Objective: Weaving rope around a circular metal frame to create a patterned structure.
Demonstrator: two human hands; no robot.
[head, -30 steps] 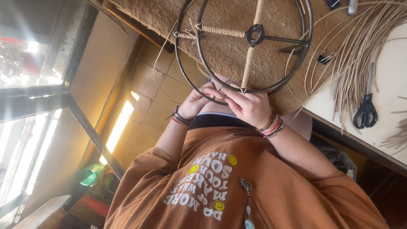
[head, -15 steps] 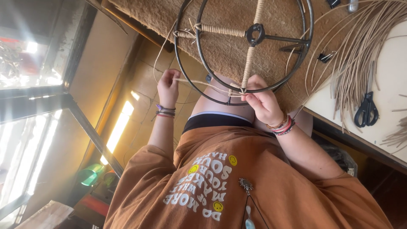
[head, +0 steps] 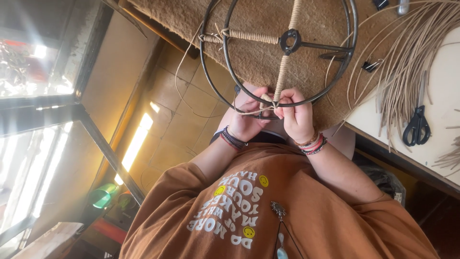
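Pinching the thin tan cane strand at the round black metal frame's six-o'clock rim, both hands' fingers are closed; left hand, right hand. Keeping it taut should help.

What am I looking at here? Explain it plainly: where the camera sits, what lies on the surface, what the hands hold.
There is no machine here, only a person working with bare hands. The one picture comes from a camera worn on that person's head, looking down past their brown shirt to the work. The left hand and right hand meet at the near rim of a round metal frame, which has two rings, spokes and a hub. Together they pinch a thin cane strand where a wrapped spoke meets the rim. The frame lies on a rough brown mat. To the right, on a white table, are a bundle of loose cane, black scissors and a small binder clip.
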